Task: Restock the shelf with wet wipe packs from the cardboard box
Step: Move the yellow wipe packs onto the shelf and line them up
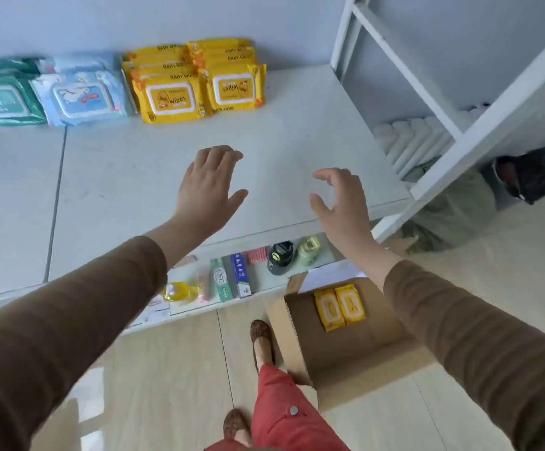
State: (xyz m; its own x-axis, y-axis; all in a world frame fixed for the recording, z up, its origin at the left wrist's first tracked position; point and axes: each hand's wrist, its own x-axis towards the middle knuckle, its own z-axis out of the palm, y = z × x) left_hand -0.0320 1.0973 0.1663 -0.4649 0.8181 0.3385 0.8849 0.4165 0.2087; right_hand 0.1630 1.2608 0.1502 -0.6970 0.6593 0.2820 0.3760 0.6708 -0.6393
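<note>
My 2 hands, left [207, 180] & right [339, 203], hover apart, empty, mid-frame over shelf [297, 131]; 2 yellow packs [339, 306] wait in box [346, 356], lower right.

empty hands [274, 193] over shelf [127, 177], box [346, 349] below

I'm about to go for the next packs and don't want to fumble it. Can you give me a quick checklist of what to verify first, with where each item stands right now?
1. Left hand free: ok, open and holding nothing above the shelf.
2. Right hand free: ok, fingers curled but nothing in them.
3. Packs left in the cardboard box: ok, two yellow packs lie side by side at its far end.
4. Box within reach: ok, probably; it sits open on the floor below the right arm.
5. Room on the shelf: ok, bare surface right of the yellow stacks.
6. Stacks stable: cannot tell; they look neat from here.
</note>
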